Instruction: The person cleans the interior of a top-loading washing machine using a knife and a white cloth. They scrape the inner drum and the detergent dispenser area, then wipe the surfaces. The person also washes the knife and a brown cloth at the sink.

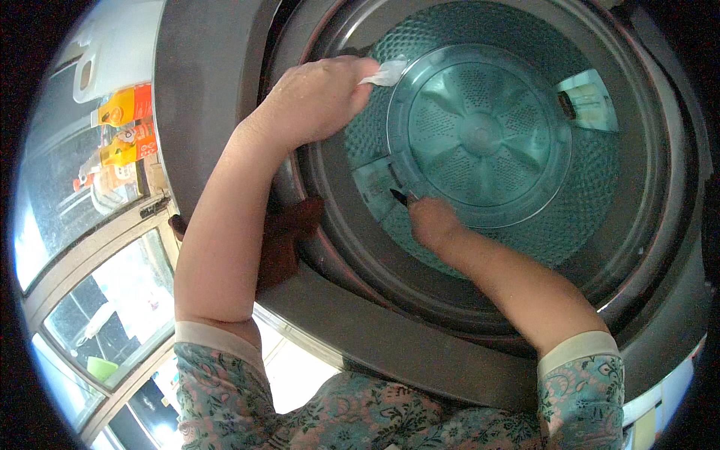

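Both my arms reach into the round opening of a grey top-loading washing machine (337,321). My left hand (322,97) is over the far-left rim, its fingers closed on a crumpled white tissue-like piece (388,73). Lower inside, my right hand (435,223) is closed beside a pale panel (373,178) on the drum wall. A thin, dark pointed piece (398,197) sticks out at its fingertips; its kind cannot be made out. The drum's perforated bottom disc (480,135) looks teal. Across the drum, a second pale panel (596,101) has a dark slot.
A dark brown cloth (281,251) hangs over the machine's left edge, under my left forearm. Farther left are orange and yellow bottles (124,105), a white container with a handle hole (112,52), and a framed window (112,315).
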Demonstrator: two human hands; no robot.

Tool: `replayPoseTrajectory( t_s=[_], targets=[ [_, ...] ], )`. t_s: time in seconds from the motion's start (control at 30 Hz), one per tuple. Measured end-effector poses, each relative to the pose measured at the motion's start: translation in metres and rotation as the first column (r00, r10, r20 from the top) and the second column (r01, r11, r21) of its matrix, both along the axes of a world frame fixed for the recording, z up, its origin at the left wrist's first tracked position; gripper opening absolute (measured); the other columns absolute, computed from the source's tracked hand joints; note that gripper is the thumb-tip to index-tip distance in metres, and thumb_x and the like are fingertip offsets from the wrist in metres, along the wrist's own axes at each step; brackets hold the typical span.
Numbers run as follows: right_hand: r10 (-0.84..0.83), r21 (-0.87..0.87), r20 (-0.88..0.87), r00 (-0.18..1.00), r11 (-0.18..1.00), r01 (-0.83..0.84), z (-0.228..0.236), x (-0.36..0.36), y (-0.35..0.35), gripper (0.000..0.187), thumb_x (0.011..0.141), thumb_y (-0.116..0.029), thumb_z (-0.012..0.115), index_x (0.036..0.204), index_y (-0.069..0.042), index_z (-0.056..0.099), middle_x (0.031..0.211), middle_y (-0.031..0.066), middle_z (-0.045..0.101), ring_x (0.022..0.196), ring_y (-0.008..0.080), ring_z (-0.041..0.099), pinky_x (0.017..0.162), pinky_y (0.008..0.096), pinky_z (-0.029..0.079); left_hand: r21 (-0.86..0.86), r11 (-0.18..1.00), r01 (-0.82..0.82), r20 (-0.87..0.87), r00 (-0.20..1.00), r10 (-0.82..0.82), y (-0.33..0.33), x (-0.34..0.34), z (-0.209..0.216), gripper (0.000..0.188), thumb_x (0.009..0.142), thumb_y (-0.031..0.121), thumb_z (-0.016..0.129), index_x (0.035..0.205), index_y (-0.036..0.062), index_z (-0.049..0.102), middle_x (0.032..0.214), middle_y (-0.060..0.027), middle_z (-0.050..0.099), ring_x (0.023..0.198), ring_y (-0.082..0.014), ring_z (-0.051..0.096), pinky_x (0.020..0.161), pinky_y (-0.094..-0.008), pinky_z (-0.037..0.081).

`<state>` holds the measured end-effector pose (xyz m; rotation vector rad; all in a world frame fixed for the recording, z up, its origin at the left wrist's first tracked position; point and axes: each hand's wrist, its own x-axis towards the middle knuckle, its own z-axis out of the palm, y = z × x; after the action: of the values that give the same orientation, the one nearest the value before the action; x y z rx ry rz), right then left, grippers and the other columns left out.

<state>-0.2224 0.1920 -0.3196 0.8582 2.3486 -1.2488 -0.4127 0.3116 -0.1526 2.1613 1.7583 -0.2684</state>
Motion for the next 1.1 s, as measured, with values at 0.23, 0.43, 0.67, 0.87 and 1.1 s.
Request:
replayPoseTrajectory(
  t_s=[0.23, 0.43, 0.67, 0.87, 1.1],
  targets=[
    [-0.06, -0.035, -0.035, 0.998, 0.998, 0.059, -0.014, 0.026, 0.053, 0.035, 0.081, -0.017, 0.058, 0.116, -0.019, 0.06, 0.091, 0.015, 0.065, 0.086, 0.0319, 0.063, 0.075, 0.0444, 0.05, 0.032, 0.999, 0.025, 0.053, 0.998, -0.026, -0.003, 0.0, 0.0, 0.023, 0.088, 0.022, 0.049, 0.104, 0.0072, 0.055, 0.098, -0.018, 0.061, 0.093, -0.0381, 0.057, 0.079, -0.0454, 0.047],
    [0.005, 0.008, 0.025, 1.0, 1.0, -0.006, 0.002, 0.015, 0.066, 0.034, 0.081, -0.02, 0.058, 0.114, -0.026, 0.061, 0.091, 0.0121, 0.065, 0.085, 0.0304, 0.063, 0.074, 0.0432, 0.049, 0.005, 1.0, 0.023, 0.029, 0.999, -0.023, -0.001, 0.002, 0.002, 0.023, 0.088, 0.022, 0.048, 0.105, 0.0083, 0.055, 0.098, -0.0175, 0.061, 0.092, -0.0376, 0.057, 0.08, -0.0455, 0.047],
    [0.005, 0.014, 0.059, 0.998, 1.0, -0.006, 0.012, 0.011, 0.068, 0.033, 0.081, -0.02, 0.058, 0.114, -0.027, 0.062, 0.091, 0.012, 0.066, 0.085, 0.0294, 0.063, 0.075, 0.0421, 0.05, -0.003, 1.0, 0.021, -0.009, 1.0, -0.021, -0.001, 0.005, 0.004, 0.023, 0.089, 0.022, 0.046, 0.105, 0.0089, 0.056, 0.099, -0.0162, 0.061, 0.093, -0.0368, 0.058, 0.081, -0.0455, 0.047],
    [-0.002, 0.021, 0.099, 0.995, 1.0, 0.0, 0.01, 0.007, 0.067, 0.032, 0.082, -0.022, 0.057, 0.113, -0.024, 0.062, 0.092, 0.0125, 0.065, 0.086, 0.0297, 0.063, 0.076, 0.0425, 0.05, 0.022, 0.999, 0.026, 0.046, 0.999, -0.027, -0.002, -0.001, -0.001, 0.022, 0.089, 0.023, 0.046, 0.104, 0.0088, 0.056, 0.098, -0.0168, 0.061, 0.092, -0.0376, 0.057, 0.081, -0.0454, 0.046],
    [-0.041, -0.002, 0.061, 0.997, 0.999, 0.042, 0.005, 0.003, 0.052, 0.032, 0.082, -0.022, 0.055, 0.114, -0.023, 0.061, 0.092, 0.0137, 0.065, 0.085, 0.0304, 0.063, 0.073, 0.043, 0.05, 0.049, 0.998, 0.037, 0.032, 0.999, -0.039, -0.002, 0.001, 0.001, 0.024, 0.088, 0.023, 0.048, 0.106, 0.0084, 0.056, 0.097, -0.0181, 0.062, 0.092, -0.0375, 0.058, 0.08, -0.045, 0.046]
  ],
)
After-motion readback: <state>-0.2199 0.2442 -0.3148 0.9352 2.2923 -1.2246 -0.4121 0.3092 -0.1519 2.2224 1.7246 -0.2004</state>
